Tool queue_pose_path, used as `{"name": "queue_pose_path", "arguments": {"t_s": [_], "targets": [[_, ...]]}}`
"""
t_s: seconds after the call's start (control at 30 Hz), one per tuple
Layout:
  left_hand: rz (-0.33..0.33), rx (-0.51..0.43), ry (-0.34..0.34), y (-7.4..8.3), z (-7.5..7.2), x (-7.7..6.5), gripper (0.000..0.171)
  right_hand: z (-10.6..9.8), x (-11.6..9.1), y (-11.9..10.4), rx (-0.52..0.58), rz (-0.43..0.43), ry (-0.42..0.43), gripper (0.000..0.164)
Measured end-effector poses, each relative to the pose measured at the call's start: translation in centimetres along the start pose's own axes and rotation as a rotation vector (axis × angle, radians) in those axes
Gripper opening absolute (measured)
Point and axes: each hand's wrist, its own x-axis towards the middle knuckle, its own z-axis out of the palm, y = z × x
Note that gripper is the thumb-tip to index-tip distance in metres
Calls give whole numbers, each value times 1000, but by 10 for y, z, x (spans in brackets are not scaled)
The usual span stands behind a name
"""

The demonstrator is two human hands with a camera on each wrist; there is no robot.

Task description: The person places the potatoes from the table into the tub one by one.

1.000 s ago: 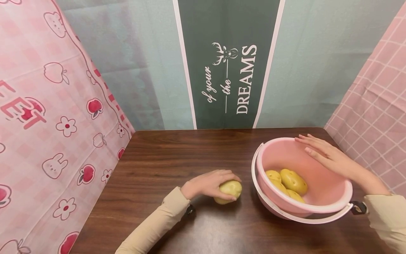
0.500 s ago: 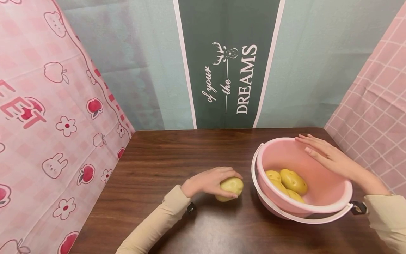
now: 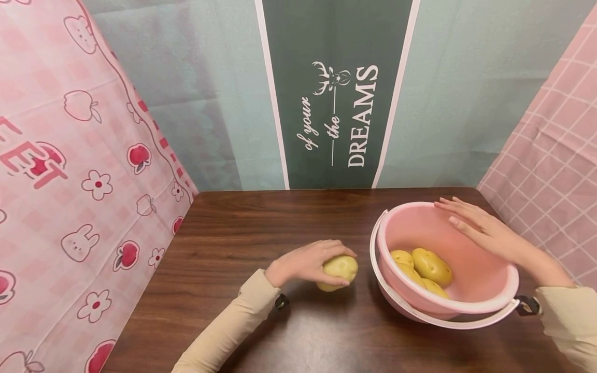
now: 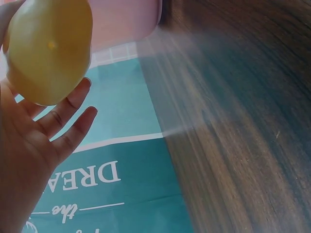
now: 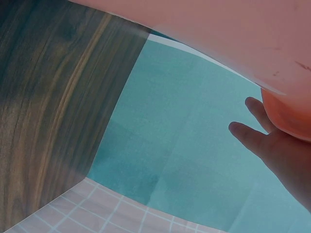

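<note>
My left hand (image 3: 305,263) grips a yellow potato (image 3: 342,268) just left of the bucket, the thumb on its near side and the fingers over the far side. In the left wrist view the potato (image 4: 48,48) fills the upper left, close to the fingers. A pink bucket (image 3: 495,301) stands at the right with its white handle lowered around the near side. Inside it lie several yellow potatoes (image 3: 431,267). Across the bucket's far right rim rests my right hand (image 3: 489,230), its fingers straight. The right wrist view shows two of its fingers (image 5: 248,136) beside the pink wall.
Dark wood-grain table (image 3: 233,228) lies under everything. A green cloth with lettering (image 3: 364,119) hangs along the back edge. Pink printed cloth (image 3: 112,207) closes the left side, and pink checked cloth (image 3: 550,150) the right.
My left hand, with the potato in it, has shifted slightly up the head view and a little to the right. The right hand and bucket keep their places.
</note>
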Motion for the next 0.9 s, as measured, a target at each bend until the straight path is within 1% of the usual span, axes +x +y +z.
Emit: {"name": "queue_pose_path", "arguments": {"t_s": [0.23, 0.57, 0.73, 0.9], "targets": [[6, 15, 12, 1, -3, 2, 52, 0, 0, 2, 0, 8, -3, 44], [17, 17, 22, 5, -12, 9, 55, -2, 0, 0, -7, 23, -10, 46], [16, 25, 20, 6, -13, 10, 56, -2, -1, -1, 6, 30, -13, 45], [23, 24, 34, 6, -14, 13, 55, -2, -1, -2, 8, 29, -14, 45]]}}
